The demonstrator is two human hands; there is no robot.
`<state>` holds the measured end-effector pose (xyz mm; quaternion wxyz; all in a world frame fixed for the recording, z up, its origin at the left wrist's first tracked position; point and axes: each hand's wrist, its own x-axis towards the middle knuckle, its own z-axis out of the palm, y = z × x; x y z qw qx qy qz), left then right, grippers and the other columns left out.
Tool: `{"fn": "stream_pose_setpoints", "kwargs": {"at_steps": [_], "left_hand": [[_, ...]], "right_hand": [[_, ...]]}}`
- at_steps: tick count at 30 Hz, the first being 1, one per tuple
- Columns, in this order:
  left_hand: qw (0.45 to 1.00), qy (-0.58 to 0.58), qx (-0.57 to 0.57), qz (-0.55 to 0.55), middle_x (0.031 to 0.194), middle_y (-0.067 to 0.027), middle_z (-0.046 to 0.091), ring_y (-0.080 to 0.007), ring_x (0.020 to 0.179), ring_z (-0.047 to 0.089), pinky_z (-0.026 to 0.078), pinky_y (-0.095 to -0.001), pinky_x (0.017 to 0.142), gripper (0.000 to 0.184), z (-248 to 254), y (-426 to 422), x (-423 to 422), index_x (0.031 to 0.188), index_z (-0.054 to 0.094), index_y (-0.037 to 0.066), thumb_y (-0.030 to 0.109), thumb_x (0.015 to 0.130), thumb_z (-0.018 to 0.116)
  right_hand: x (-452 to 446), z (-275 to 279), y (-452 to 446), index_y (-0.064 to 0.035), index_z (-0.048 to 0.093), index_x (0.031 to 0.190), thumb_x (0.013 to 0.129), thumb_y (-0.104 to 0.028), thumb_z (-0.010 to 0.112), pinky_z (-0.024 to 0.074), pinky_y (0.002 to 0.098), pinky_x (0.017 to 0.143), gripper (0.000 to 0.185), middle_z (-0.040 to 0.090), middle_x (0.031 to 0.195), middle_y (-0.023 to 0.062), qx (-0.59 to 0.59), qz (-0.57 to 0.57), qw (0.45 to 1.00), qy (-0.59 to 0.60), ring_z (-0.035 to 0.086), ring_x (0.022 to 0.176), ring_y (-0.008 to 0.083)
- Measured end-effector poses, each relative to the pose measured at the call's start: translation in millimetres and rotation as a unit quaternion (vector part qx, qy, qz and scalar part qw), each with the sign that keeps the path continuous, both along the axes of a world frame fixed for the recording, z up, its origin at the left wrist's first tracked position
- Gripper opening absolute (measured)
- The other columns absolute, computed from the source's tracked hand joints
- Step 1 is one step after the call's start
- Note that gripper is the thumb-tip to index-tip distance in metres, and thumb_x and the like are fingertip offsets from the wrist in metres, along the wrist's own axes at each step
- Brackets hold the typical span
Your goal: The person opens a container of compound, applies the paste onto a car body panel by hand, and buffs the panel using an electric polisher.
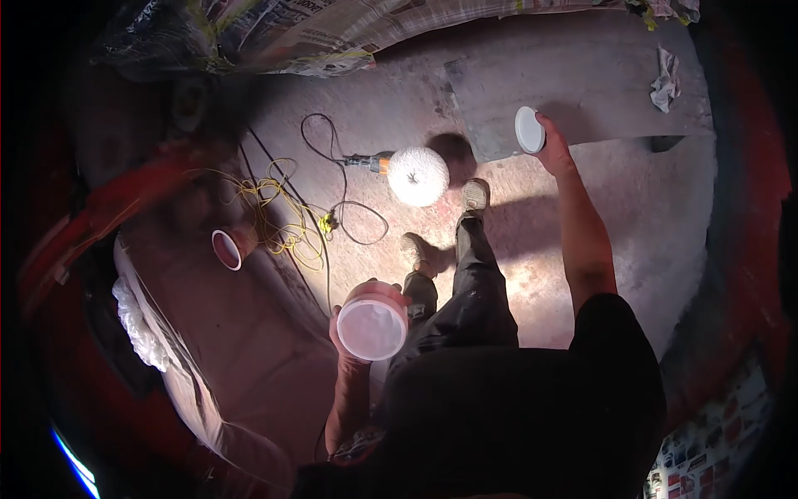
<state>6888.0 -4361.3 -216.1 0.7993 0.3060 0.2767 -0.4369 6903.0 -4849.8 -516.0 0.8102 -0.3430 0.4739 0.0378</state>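
"What is the left hand [336, 331] doing?"

"It's curling round a pinkish tub [372, 329], fingers gripping its sides. The tub's wide, pale face is pointing up at the wearer, though I'm not making out whether it's open or covered."

"And what's worrying you?"

"Tilting. If that face is open and the wrist starts tipping, anything inside could be spilling onto the trousers [482, 301], just beside that hand."

"And the right hand [554, 151]?"

"It's reaching well out from the left one, pinching a white disc [529, 130] by its edge, in mid-air. I'm thinking a grip that shallow could be slipping, dropping the disc onto the floor [644, 208] below and dirtying it."

"What's sitting out to the left hand's left?"

"A reddish cup [233, 248], its mouth facing this way, by the brownish covering [208, 333]. A swinging elbow could be knocking it."

"And farther, ahead of the left hand?"

"A yellow cord [287, 237] is sprawling in tangles, and a dark cable [344, 204] is looping near a power tool [418, 177] with a round white pad. The shoes [420, 251] are standing close, so a careless step could be snagging a loop."
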Motion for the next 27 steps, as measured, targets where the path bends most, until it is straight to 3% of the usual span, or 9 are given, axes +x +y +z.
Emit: {"fn": "stream_pose_setpoints", "kwargs": {"at_steps": [5,8,12,15,18,20,22,24,27], "left_hand": [[0.999,0.027,0.011,-0.041,0.158,-0.0247,0.035,-0.0553,0.14,0.036,0.04,-0.073,0.104,0.1,-13.9,-14.2,12.3,0.157,0.028,0.011,0.074,0.085,0.058],[0.998,0.047,-0.023,-0.043,0.159,-0.0241,0.033,-0.0551,0.142,0.034,0.038,-0.073,0.107,0.099,-27.0,-24.3,20.6,0.158,0.028,0.012,0.073,0.086,0.057],[0.996,0.074,0.0,-0.056,0.161,-0.0221,0.032,-0.0535,0.145,0.03,0.036,-0.0734,0.108,0.095,-31.8,-47.7,45.0,0.158,0.03,0.012,0.072,0.088,0.053],[0.995,0.089,-0.019,-0.045,0.161,-0.0212,0.033,-0.0516,0.146,0.031,0.035,-0.0742,0.108,0.094,-48.0,-63.3,56.7,0.158,0.03,0.012,0.072,0.089,0.05],[0.996,0.032,-0.024,-0.076,0.157,-0.0278,0.035,-0.0516,0.143,0.036,0.037,-0.0654,0.112,0.093,-49.0,-95.2,77.6,0.156,0.032,0.005,0.069,0.09,0.047],[0.998,0.011,-0.036,-0.04,0.144,-0.0269,0.051,-0.0402,0.132,0.053,0.041,-0.0536,0.112,0.086,-55.3,-106.4,89.7,0.149,0.041,0.0,0.063,0.091,0.053],[0.999,0.005,-0.045,-0.003,0.143,-0.0232,0.054,-0.0376,0.13,0.054,0.043,-0.0521,0.111,0.079,-58.1,-108.9,96.4,0.147,0.044,0.001,0.057,0.092,0.057],[1.0,0.002,-0.013,0.014,0.142,-0.0205,0.055,-0.0359,0.13,0.055,0.043,-0.0509,0.111,0.078,-50.4,-105.3,99.4,0.147,0.045,0.002,0.056,0.093,0.057],[0.999,-0.033,-0.027,0.015,0.142,-0.0183,0.056,-0.0348,0.131,0.054,0.043,-0.05,0.111,0.076,-42.7,-94.6,96.5,0.147,0.046,0.005,0.056,0.092,0.058]], "right_hand": [[-3.9,-17.8,-34.3,-0.0165,0.051,0.143,0.097,-0.059,0.051,0.0437,0.0603,0.103,0.062,0.053,0.141,0.0073,0.005,-0.091,0.996,0.011,0.051,0.131,0.0309],[-21.4,-40.2,-45.0,-0.0157,0.047,0.147,0.098,-0.059,0.051,0.0427,0.0581,0.104,0.066,0.05,0.147,0.0085,-0.184,-0.19,0.953,0.15,0.047,0.135,0.032],[-57.0,-37.6,-18.7,-0.0032,0.053,0.142,0.096,-0.044,0.066,0.0517,0.0313,0.085,0.063,0.067,0.114,0.0078,-0.312,-0.205,0.909,0.188,0.062,0.101,0.0155],[-84.0,-19.8,0.8,-0.0039,0.06,0.137,0.101,-0.038,0.06,0.0507,0.0355,0.09,0.049,0.063,0.126,0.009,-0.264,-0.086,0.943,0.184,0.061,0.106,0.0205],[-58.8,71.0,46.5,-0.0039,0.066,0.13,0.105,-0.026,0.056,0.0506,0.0285,0.087,0.035,0.066,0.119,0.0071,-0.273,0.0,0.961,0.044,0.061,0.099,0.0155],[-31.9,162.0,77.8,-0.0027,0.066,0.129,0.103,-0.017,0.059,0.0512,0.0292,0.086,0.03,0.067,0.116,0.0065,-0.279,0.108,0.951,-0.076,0.061,0.099,0.0139],[-17.7,234.2,97.1,-0.0018,0.067,0.126,0.096,-0.016,0.068,0.0524,0.031,0.085,0.034,0.069,0.116,0.0101,-0.321,0.233,0.881,-0.259,0.064,0.098,0.0181],[-2.8,294.4,114.4,-0.0026,0.068,0.123,0.087,-0.016,0.076,0.0544,0.0325,0.084,0.039,0.065,0.121,0.0104,-0.472,0.373,0.712,-0.362,0.065,0.095,0.0245],[4.7,332.8,153.7,-0.003,0.065,0.127,0.084,-0.021,0.078,0.0562,0.0356,0.085,0.049,0.058,0.133,0.011,-0.516,0.474,0.614,-0.365,0.064,0.092,0.0303]]}}
